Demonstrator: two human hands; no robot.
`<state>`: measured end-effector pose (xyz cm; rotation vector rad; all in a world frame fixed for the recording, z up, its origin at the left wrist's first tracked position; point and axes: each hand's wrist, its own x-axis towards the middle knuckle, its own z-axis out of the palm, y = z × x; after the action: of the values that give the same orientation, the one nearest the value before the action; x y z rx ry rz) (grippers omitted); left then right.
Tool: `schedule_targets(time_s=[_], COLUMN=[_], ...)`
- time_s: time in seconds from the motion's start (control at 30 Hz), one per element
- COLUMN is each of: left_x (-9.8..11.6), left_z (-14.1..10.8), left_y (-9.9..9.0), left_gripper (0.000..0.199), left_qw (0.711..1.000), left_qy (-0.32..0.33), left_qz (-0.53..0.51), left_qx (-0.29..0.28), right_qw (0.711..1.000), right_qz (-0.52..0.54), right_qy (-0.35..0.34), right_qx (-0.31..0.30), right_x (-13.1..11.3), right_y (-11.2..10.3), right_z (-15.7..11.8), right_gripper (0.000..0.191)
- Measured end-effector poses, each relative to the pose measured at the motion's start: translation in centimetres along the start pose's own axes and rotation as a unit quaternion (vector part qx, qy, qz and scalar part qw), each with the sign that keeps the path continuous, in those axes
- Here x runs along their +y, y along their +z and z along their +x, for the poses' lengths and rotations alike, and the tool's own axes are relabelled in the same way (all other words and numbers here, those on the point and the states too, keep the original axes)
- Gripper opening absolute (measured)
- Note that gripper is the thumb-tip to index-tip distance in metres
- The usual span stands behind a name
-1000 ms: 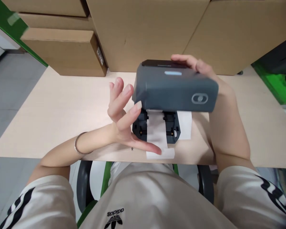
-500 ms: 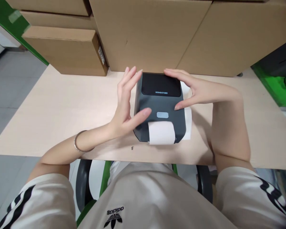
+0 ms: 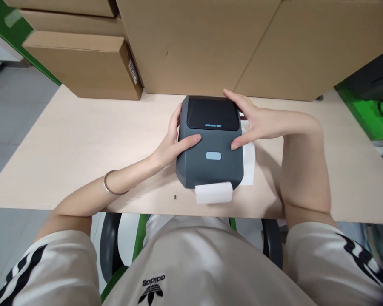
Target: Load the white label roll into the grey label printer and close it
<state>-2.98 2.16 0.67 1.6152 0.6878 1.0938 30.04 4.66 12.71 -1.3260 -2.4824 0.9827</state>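
A dark grey label printer (image 3: 210, 165) with a black window and a light blue button stands on the wooden table (image 3: 115, 127). White label paper (image 3: 213, 193) curls out at its near edge. My left hand (image 3: 177, 140) grips the printer's left side, thumb on the top face and fingers along the side. On the right, my right hand (image 3: 249, 121) rests against the printer with thumb and index finger spread over its top; its other fingers are mostly hidden. More white paper (image 3: 249, 163) lies flat under and beside the printer's right side.
Large cardboard boxes (image 3: 198, 46) stand right behind the printer. A smaller cardboard box (image 3: 79, 68) stands at the back left. The table's front edge and a chair with black armrests (image 3: 110, 246) are close to my body.
My left hand has lowered and closed onto the printer's left side. The printer now appears tilted or raised a little, and the paper at its near edge hangs lower.
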Motion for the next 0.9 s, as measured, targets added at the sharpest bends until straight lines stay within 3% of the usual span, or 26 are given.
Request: schedule_targets(time_s=[0.17, 0.37, 0.53, 0.6, 0.7, 0.77, 0.9], left_x=[-0.2, -0.6, -2.2, -3.0, -4.2, -4.7, -4.4], left_z=[0.0, -0.2, -0.3, -0.4, -0.4, -0.5, -0.7], left_y=[-0.1, -1.3, -1.4, -1.0, -0.1, 0.4, 1.1], left_gripper=[0.112, 0.115, 0.114, 0.105, 0.091, 0.087, 0.083], left_qw=[1.0, 0.999, 0.999, 0.999, 0.997, 0.992, 0.991], left_qy=[0.013, 0.006, 0.01, 0.011, 0.012, 0.009, 0.004], left_qz=[0.009, 0.028, 0.044, 0.032, -0.008, -0.027, -0.043], left_qx=[-0.012, -0.039, -0.028, 0.004, 0.077, 0.119, 0.126], right_qw=[0.999, 0.998, 1.0, 0.996, 0.974, 0.969, 0.965], right_qz=[0.019, 0.045, 0.005, -0.049, -0.116, -0.125, -0.139], right_qy=[0.016, -0.003, -0.006, -0.035, -0.085, -0.116, -0.2], right_qx=[-0.032, -0.033, 0.01, 0.068, 0.176, 0.177, 0.099], right_x=[-0.2, -1.3, -1.3, -2.4, -5.6, -7.6, -9.5], right_y=[0.0, -0.1, -0.2, -0.3, 0.1, 0.9, 3.1], right_z=[0.7, 0.2, -0.5, -1.5, -3.8, -5.1, -5.9], right_gripper=[0.175, 0.149, 0.148, 0.13, 0.062, 0.029, 0.026])
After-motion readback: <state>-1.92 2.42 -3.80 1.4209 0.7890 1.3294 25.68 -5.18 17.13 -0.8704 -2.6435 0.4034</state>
